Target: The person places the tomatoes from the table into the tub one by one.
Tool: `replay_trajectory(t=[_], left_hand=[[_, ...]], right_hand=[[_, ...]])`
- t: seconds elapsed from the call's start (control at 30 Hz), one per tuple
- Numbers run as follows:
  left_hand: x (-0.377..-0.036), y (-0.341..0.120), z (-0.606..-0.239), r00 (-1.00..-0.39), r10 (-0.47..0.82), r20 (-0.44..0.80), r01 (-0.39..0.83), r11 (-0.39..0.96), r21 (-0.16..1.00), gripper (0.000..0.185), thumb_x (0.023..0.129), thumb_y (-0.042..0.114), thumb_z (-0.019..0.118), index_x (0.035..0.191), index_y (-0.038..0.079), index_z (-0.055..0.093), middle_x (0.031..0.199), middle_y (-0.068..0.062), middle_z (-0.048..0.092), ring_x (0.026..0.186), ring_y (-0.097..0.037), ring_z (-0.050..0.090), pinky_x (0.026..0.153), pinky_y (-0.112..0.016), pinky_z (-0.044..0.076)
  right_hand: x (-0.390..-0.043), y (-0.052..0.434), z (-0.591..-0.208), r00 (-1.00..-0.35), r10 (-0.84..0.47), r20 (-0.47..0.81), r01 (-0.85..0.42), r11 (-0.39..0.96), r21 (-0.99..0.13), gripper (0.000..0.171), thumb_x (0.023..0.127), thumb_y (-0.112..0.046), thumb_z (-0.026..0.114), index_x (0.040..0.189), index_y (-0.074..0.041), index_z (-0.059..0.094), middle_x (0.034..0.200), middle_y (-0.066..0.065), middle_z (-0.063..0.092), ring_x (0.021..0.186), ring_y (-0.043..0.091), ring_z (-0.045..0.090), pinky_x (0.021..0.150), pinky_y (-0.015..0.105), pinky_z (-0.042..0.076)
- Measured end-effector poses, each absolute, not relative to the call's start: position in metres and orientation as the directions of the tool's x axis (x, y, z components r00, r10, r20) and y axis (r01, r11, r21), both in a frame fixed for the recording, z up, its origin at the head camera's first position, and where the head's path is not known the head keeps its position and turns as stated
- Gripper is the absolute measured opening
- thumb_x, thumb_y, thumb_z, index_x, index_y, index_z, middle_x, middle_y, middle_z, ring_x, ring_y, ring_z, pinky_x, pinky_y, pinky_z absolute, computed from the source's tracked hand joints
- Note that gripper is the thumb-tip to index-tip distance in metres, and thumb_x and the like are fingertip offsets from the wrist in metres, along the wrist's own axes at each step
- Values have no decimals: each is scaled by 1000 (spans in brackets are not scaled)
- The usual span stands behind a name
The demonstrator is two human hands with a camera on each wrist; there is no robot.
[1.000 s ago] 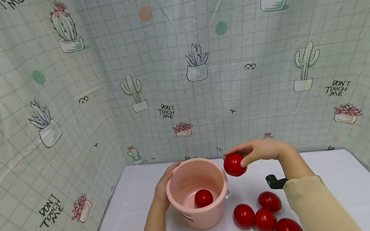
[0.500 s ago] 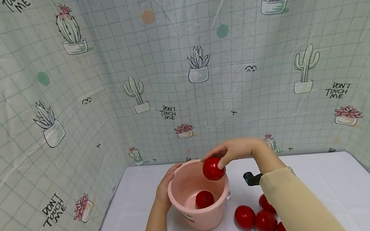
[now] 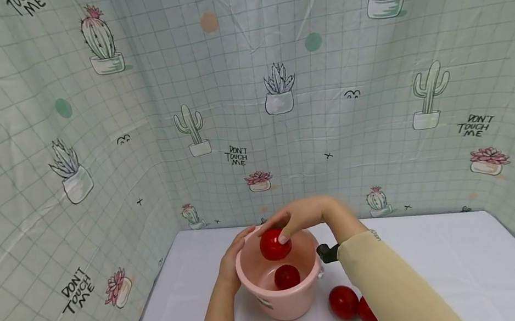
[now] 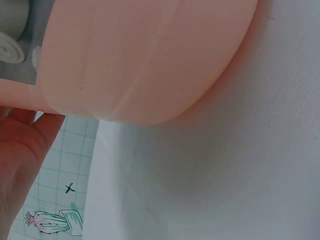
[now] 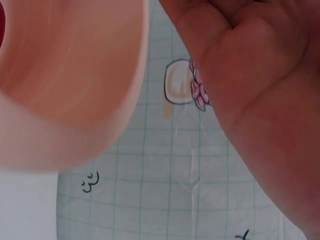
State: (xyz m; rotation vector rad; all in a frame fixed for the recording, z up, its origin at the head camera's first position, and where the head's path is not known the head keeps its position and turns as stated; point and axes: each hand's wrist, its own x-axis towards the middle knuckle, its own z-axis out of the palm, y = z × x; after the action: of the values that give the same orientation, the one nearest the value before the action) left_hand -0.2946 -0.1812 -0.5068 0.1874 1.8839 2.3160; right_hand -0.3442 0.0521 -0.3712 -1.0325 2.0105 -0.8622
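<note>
A pink bucket (image 3: 286, 307) stands on the white table, tilted slightly in the head view. My left hand (image 3: 232, 263) holds its left side, fingers curved along the outside under the rim; in the left wrist view the hand (image 4: 22, 150) meets the pink wall. Over the bucket's mouth, my right hand (image 3: 306, 214) grips a glossy red ball (image 3: 272, 247) between thumb and fingers. Another red ball (image 3: 287, 277) lies on the bucket's floor. In the right wrist view the palm (image 5: 260, 75) shows beside the bucket's rim (image 5: 142, 65).
Right of the bucket, a red ball (image 3: 343, 302) rests on the table (image 3: 427, 257), with a second red ball (image 3: 367, 312) partly behind my right sleeve (image 3: 390, 279). A grid-and-cactus cloth (image 3: 323, 134) hangs behind and at both sides.
My right hand has carried the red ball leftward from beside the bucket to over its mouth. The right sleeve now covers several of the table balls. My left hand stays on the bucket.
</note>
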Motion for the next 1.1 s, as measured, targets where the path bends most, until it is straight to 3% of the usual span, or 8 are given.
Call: replay_trajectory(t=[0.43,0.73,0.93,1.1], left_hand=[[-292,-177,-509,-973,229,19,-30,-209,978,49,104,35,29,149,21,42,157,-5,40,145,-26,34,113,-34,40],[-293,-177,-510,-978,209,22,-16,-178,984,51,104,35,28,150,19,40,157,-6,40,146,-26,34,119,-41,32],[-292,-178,-507,-980,199,28,-9,-180,984,51,103,34,28,150,17,41,156,-6,41,144,-24,36,118,-37,33],[-292,-179,-506,-981,194,23,-10,-167,986,52,103,35,28,151,17,40,156,-4,41,144,-23,36,114,-31,36]], right_hand=[[-338,17,-384,-428,-828,-361,-505,551,-664,43,88,-33,70,129,-44,62,124,-19,61,121,10,50,101,33,47],[-340,8,-397,-379,-842,-385,-525,538,-660,41,89,-29,70,128,-38,63,125,-18,58,121,8,47,99,29,47],[-342,10,-402,-399,-817,-415,-488,573,-659,37,88,-30,72,124,-35,66,120,-17,61,119,9,48,94,28,50],[-344,13,-404,-405,-805,-433,-464,589,-662,36,91,-33,68,127,-30,65,123,-15,62,121,9,49,102,33,47]])
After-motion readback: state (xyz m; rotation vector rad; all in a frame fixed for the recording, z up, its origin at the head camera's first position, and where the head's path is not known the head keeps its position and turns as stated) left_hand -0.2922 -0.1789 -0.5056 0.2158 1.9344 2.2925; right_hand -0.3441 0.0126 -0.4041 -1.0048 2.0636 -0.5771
